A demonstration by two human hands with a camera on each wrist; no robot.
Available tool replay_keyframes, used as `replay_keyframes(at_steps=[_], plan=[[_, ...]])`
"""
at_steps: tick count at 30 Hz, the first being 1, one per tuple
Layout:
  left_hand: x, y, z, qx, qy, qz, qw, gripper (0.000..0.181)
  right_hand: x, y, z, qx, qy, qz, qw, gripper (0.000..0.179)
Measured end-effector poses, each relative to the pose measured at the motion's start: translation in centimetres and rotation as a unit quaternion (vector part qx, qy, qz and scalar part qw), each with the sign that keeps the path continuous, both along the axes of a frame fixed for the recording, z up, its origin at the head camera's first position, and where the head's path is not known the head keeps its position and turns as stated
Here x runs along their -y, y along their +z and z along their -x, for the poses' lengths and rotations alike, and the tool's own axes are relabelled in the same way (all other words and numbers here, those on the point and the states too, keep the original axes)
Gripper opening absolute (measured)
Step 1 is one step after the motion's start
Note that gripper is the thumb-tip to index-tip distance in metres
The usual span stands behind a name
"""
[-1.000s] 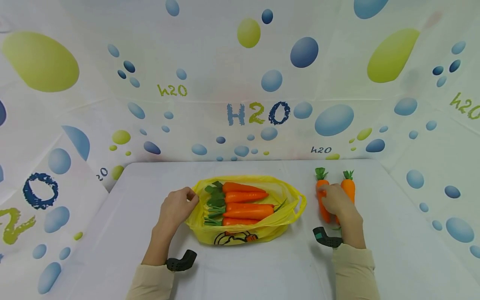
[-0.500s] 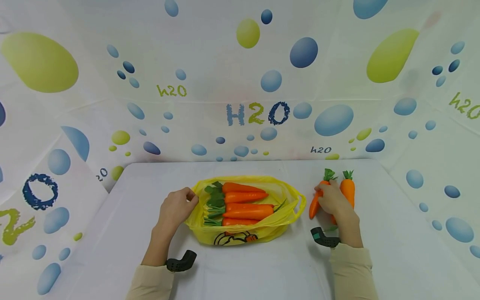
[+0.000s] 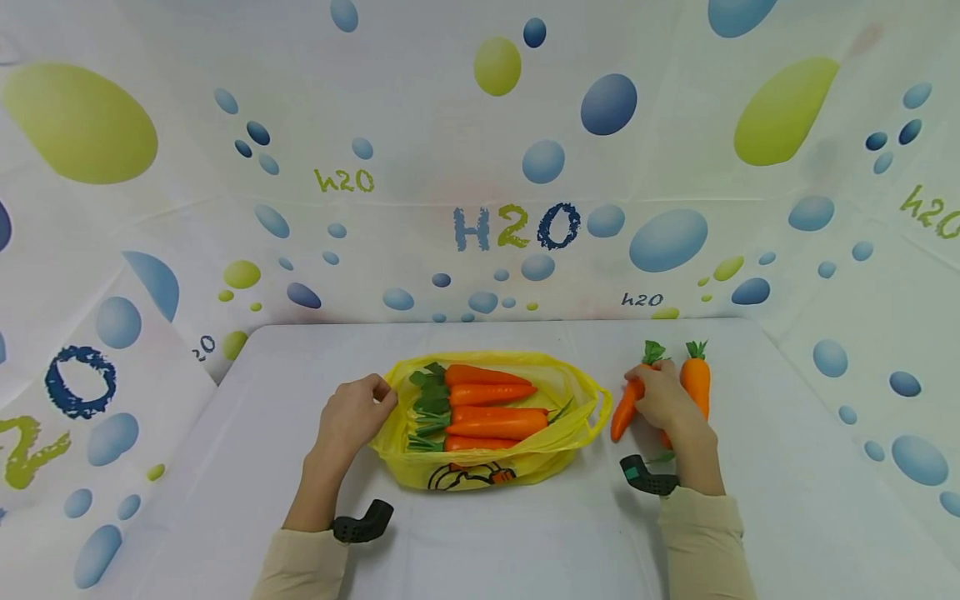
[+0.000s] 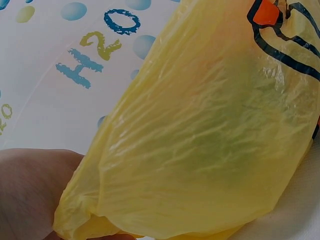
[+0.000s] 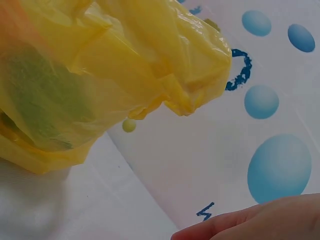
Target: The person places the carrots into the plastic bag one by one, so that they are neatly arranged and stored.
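Observation:
A yellow plastic bag (image 3: 577, 462) lies with its mouth spread wide, several orange carrots (image 3: 498, 422) with green tops inside. My left hand (image 3: 352, 412) pinches the bag's left edge; the left wrist view shows the bag film (image 4: 175, 150) bunched by the thumb. Right of the bag, my right hand (image 3: 663, 400) grips a carrot (image 3: 627, 411) near its leafy end, the tip slanting down toward the bag. Another carrot (image 3: 696, 382) lies just right of that hand. Below, mostly hidden by the right hand and wrist, is a further carrot (image 3: 666, 442).
The bag's handle loop (image 3: 602, 412) sticks out on its right side, between the bag and the right hand. A white cloth covers the table (image 3: 480, 550). A patterned sheet (image 3: 420, 242) with bubbles and lettering hangs behind and at the sides.
The carrot in my right hand has swung from nearly straight to a slant, its tip moving left toward the bag. The right hand shifted slightly left. The left hand and bag stayed still.

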State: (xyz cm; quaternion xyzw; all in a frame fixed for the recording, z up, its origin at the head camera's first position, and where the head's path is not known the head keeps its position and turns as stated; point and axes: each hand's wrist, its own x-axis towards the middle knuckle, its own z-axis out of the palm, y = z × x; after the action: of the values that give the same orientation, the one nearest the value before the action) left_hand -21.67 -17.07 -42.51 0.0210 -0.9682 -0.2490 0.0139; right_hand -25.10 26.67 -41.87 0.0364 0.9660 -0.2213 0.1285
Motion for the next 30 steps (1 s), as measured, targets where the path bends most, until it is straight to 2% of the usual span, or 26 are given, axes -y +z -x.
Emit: replay_keyframes(at_steps=[6, 17, 25, 30], plan=[[0.04, 0.00, -0.02, 0.004, 0.000, -0.001, 1.0000, 0.024, -0.03, -0.28, 0.12, -0.007, 0.003, 0.006, 0.9999, 0.048], [0.04, -0.05, 0.05, -0.001, -0.002, 0.002, 1.0000, 0.023, 0.15, -0.37, 0.28, 0.002, 0.005, -0.021, 0.9998, 0.053], [0.03, -0.02, 0.08, -0.002, -0.004, 0.003, 1.0000, 0.024, 0.42, -0.51, 0.26, -0.042, 0.027, -0.045, 0.9977, 0.049], [0.03, -0.07, 0.05, -0.004, -0.004, 0.003, 1.0000, 0.024, 0.45, -0.70, 0.28, -0.041, 0.033, -0.053, 0.9972, 0.050]])
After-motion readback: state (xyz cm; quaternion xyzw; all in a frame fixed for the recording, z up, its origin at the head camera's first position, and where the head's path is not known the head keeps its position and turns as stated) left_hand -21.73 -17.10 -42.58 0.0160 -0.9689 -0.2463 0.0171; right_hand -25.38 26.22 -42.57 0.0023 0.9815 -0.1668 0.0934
